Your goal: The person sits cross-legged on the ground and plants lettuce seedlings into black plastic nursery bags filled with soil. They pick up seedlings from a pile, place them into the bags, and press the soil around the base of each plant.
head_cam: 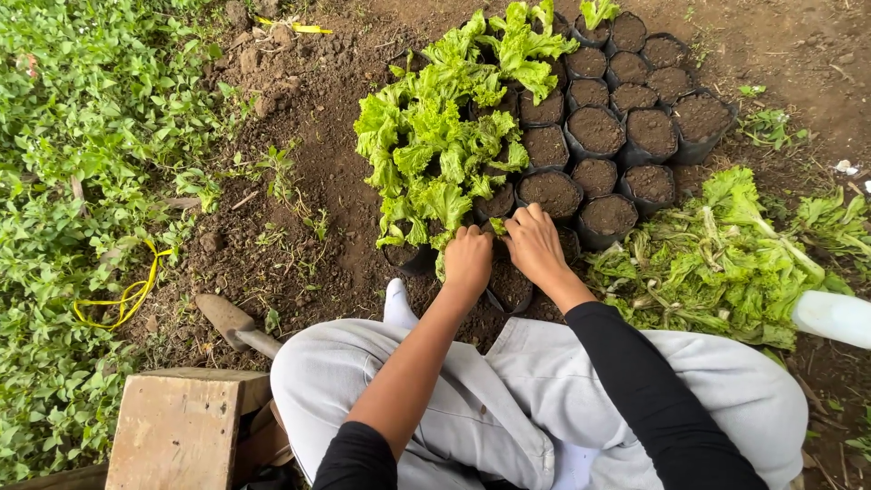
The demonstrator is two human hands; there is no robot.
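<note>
Both hands, left hand (468,257) and right hand (535,241), pinched a lettuce seedling (498,226), fingers closed around its base. They kept it upright in the soil-filled bag (509,283) beneath the fingertips.

Both arms are stretched forward from the seated body, over bent knees clad in pale trousers. The left hand (468,258) is held palm down, knuckles up, with its fingers curled under. The right hand (535,243) is set just beside it, fingers bent and pressed downward, fingertips close to those of the left. Black sleeves are pushed up, the forearms left bare.
</note>
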